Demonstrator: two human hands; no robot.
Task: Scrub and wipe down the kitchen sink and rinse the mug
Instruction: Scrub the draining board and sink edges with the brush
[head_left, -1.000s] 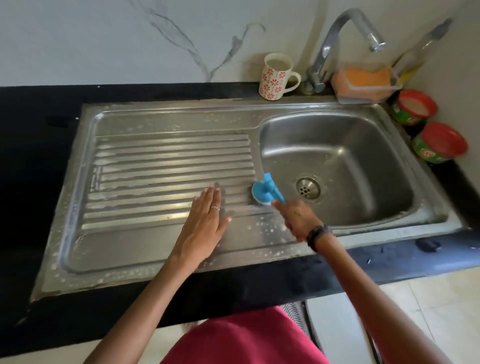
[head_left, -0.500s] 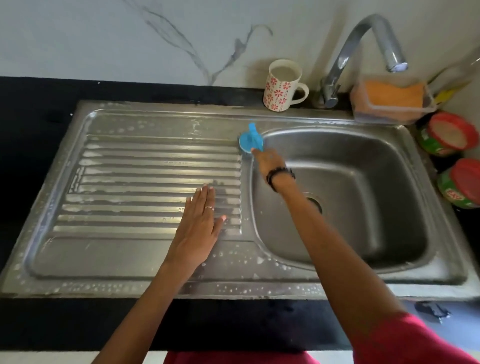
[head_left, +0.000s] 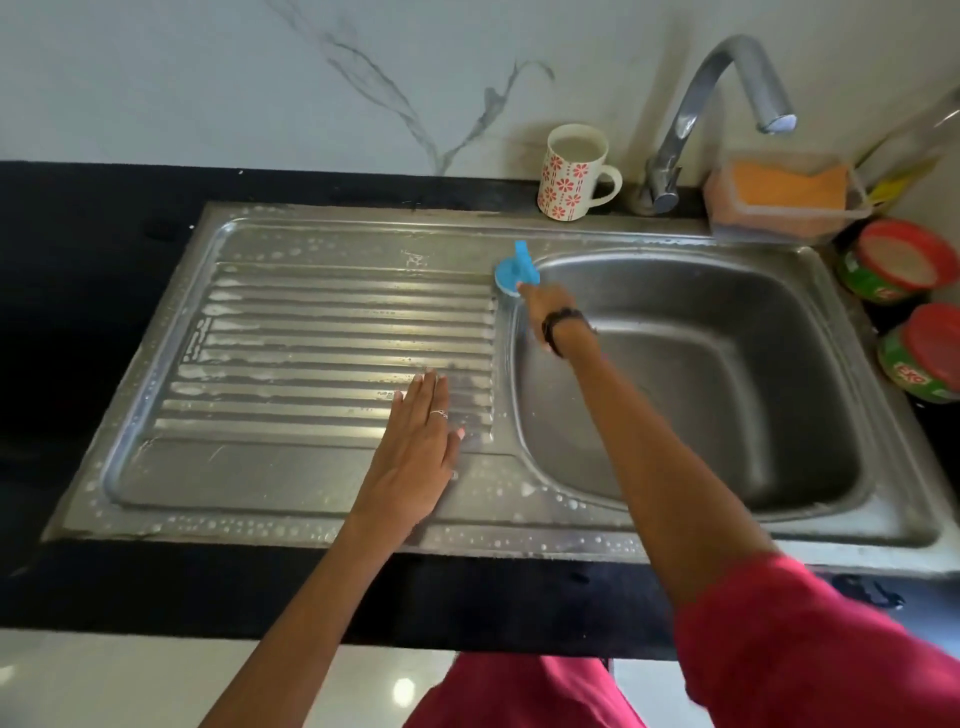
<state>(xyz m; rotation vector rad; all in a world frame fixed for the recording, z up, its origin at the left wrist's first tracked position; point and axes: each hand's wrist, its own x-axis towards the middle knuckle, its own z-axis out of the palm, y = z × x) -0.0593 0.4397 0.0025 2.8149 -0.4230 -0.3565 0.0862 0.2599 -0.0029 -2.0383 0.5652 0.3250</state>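
A black stone counter (head_left: 78, 270) runs along a white wall veined with grey. Set into it is a steel sink (head_left: 332, 239), its surface dull and speckled with soap bubbles along the rims. The left part is a flat draining board (head_left: 332, 332) pressed into long parallel ridges, with white suds lying in the grooves. The left hand (head_left: 415, 452) lies flat on the near right part of those ridges, fingers straight and together, a ring on one finger, holding nothing. Further right, the right hand (head_left: 545, 304), a dark band at its wrist, grips a round blue scrubber (head_left: 511, 273) by its upright handle and presses it on the far left corner of the basin rim. The basin (head_left: 727, 374) itself is deep, smooth and round-cornered. Behind it, on the far counter, stands a white mug (head_left: 571, 174) with red flowers, upright, just left of the curved metal tap (head_left: 691, 119). Right of the tap sits a clear tub (head_left: 784, 202) holding an orange sponge, then two green jars (head_left: 904, 270) with red lids.
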